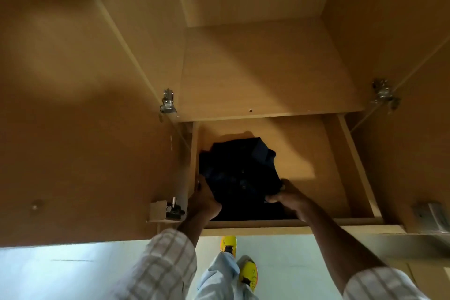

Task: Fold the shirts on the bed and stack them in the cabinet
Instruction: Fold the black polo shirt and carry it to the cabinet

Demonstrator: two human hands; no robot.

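Observation:
A folded dark navy shirt (241, 170) lies on the bottom shelf of the open wooden cabinet (304, 153), toward its left side. My left hand (203, 198) grips the shirt's left front edge, close to the cabinet's left wall. My right hand (286, 196) pinches the shirt's right front corner. Both arms reach in over the shelf's front lip. The shirt's underside and near edge are in shadow.
Both cabinet doors stand open: the left door (73, 129) and the right door (414, 56), with metal hinges (168, 102). An upper shelf (267, 80) sits above. Below are a pale floor (60, 275) and my yellow shoes (248, 273).

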